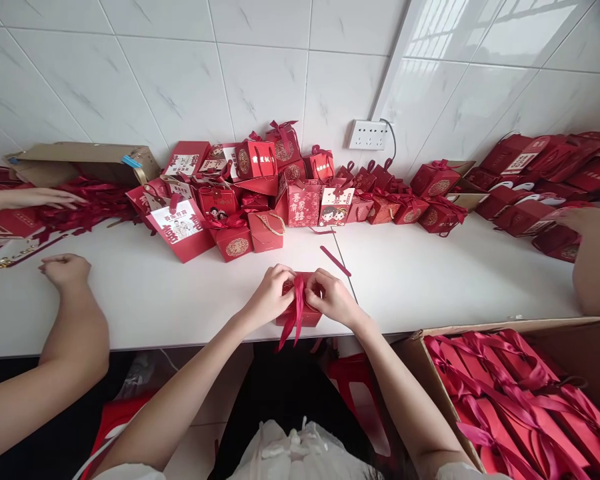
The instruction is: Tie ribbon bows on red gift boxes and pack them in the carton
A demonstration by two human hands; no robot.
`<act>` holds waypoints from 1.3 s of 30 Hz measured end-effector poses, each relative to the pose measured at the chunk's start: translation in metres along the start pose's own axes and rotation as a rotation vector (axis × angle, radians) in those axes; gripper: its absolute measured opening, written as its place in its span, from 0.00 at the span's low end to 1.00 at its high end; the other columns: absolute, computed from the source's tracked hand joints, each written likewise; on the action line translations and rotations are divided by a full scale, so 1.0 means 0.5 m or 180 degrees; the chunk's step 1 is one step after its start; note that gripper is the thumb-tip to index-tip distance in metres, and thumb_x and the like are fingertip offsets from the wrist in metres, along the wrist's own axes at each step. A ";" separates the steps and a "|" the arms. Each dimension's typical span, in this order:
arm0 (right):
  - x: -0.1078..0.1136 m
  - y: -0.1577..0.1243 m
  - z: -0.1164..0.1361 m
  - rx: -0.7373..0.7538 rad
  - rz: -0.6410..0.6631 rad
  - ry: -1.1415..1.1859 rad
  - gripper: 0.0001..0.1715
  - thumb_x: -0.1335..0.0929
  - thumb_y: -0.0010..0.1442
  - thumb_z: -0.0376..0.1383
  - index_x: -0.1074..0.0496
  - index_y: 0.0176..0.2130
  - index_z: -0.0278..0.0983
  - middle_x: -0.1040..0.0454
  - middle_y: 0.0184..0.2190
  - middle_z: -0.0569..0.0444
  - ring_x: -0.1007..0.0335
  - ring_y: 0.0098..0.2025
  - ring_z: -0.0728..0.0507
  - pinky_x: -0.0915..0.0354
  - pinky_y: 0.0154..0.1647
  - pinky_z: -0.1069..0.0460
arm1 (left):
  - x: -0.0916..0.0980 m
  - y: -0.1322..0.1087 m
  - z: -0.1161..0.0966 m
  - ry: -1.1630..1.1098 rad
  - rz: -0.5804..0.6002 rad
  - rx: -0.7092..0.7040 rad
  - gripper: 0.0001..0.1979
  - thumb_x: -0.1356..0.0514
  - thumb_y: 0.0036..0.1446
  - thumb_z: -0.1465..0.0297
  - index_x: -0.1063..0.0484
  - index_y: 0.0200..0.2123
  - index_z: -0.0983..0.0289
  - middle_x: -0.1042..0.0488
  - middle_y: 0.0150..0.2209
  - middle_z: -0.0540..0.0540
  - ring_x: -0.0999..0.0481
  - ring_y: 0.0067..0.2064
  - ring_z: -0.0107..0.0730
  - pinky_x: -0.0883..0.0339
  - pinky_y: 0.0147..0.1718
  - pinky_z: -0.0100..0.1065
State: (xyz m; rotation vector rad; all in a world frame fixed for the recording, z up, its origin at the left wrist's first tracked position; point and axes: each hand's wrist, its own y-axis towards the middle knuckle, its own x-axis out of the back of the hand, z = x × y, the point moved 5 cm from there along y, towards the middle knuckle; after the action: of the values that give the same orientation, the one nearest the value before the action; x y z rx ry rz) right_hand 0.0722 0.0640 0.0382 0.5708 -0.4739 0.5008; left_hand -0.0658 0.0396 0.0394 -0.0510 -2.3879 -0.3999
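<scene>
A small red gift box (311, 320) sits on the white table right in front of me, near its front edge. A dark pink ribbon (298, 308) runs over its top, and the tails hang down the near side. My left hand (274, 293) is closed at the left of the box, fingers pinched on the ribbon at the top. From the right, my right hand (331, 297) is also closed, thumb and forefinger pinched at the ribbon. My fingers partly hide the box top and the ribbon's middle.
Behind the box stand several finished red gift boxes (237, 247). A loose ribbon strip (336, 261) lies nearby. An open carton (420, 340) of ribboned boxes is at lower right. Co-workers' hands (67, 270) reach in at left; another person's arm (593, 253) is at right.
</scene>
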 end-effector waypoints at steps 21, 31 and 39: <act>0.003 0.008 0.005 -0.0908 0.0547 0.1429 0.04 0.38 0.45 0.36 0.40 0.26 0.39 0.41 0.23 0.59 0.45 0.26 0.49 0.42 0.29 0.52 | -0.007 -0.003 0.017 -0.0107 -0.0617 0.0515 0.05 0.54 0.60 0.72 0.42 0.31 0.61 0.33 0.34 0.54 0.31 0.38 0.34 0.34 0.39 0.37; 0.075 0.005 0.010 -0.0753 -0.0191 0.2683 0.19 0.35 0.46 0.49 0.46 0.25 0.41 0.41 0.24 0.57 0.47 0.21 0.50 0.38 0.28 0.49 | 0.003 0.018 -0.023 0.0565 -0.0258 0.0448 0.07 0.43 0.52 0.68 0.37 0.24 0.62 0.32 0.30 0.52 0.31 0.34 0.38 0.44 0.48 0.50; 0.152 0.031 0.020 -0.0410 -0.0834 0.2673 0.24 0.31 0.47 0.54 0.43 0.26 0.41 0.44 0.19 0.63 0.61 0.15 0.55 0.52 0.16 0.55 | 0.065 0.035 -0.027 -0.0229 -0.0598 0.0307 0.11 0.54 0.56 0.71 0.32 0.29 0.61 0.27 0.33 0.52 0.27 0.37 0.33 0.35 0.39 0.34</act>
State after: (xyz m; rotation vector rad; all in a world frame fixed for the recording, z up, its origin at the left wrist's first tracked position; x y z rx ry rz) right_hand 0.1199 0.0927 0.0934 0.2512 0.3641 0.4105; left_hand -0.0789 0.0500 0.0750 0.2076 -2.4884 -0.3750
